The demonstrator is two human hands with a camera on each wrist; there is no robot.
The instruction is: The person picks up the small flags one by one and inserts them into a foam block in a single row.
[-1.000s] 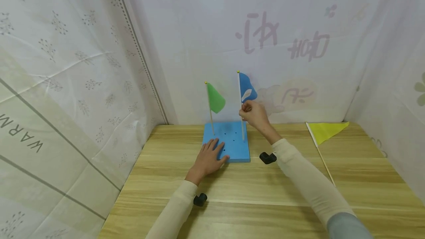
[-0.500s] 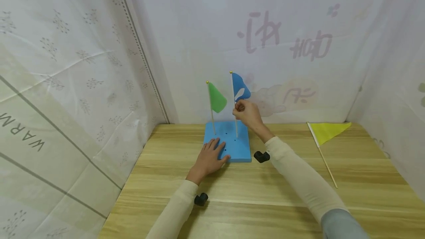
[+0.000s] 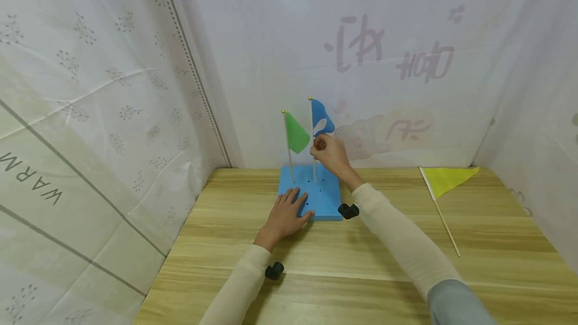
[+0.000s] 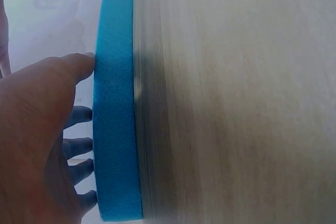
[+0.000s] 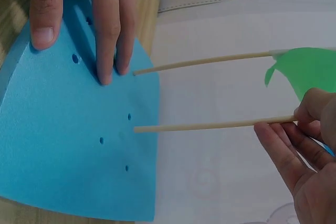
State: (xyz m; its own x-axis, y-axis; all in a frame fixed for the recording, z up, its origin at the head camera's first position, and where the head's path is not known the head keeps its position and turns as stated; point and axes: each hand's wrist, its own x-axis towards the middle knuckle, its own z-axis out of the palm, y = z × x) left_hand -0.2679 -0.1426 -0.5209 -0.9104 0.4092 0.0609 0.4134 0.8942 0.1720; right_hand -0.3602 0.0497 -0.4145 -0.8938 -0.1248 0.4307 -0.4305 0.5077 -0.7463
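A blue foam board (image 3: 327, 202) dotted with small holes lies on the table. My left hand (image 3: 284, 215) rests on its near left part with fingers spread; the left wrist view shows the thumb (image 4: 79, 66) at the board's upper edge. Between thumb and fingers my right hand (image 3: 331, 154) pinches the stick of a blue flag (image 3: 319, 114), held upright. In the right wrist view that stick (image 5: 210, 126) ends close to a hole (image 5: 129, 116); whether it touches the board I cannot tell. Left of it a green flag (image 3: 295, 132) stands in the board.
A yellow pennant flag (image 3: 447, 179) on a stick lies on the wooden table (image 3: 384, 295) at the right. Behind the table's far edge hangs a pale printed curtain (image 3: 253, 64), with more of it at both sides.
My right hand has moved left with the blue flag, from over the board's right edge to nearer the green flag. The left hand stays in place on the board.
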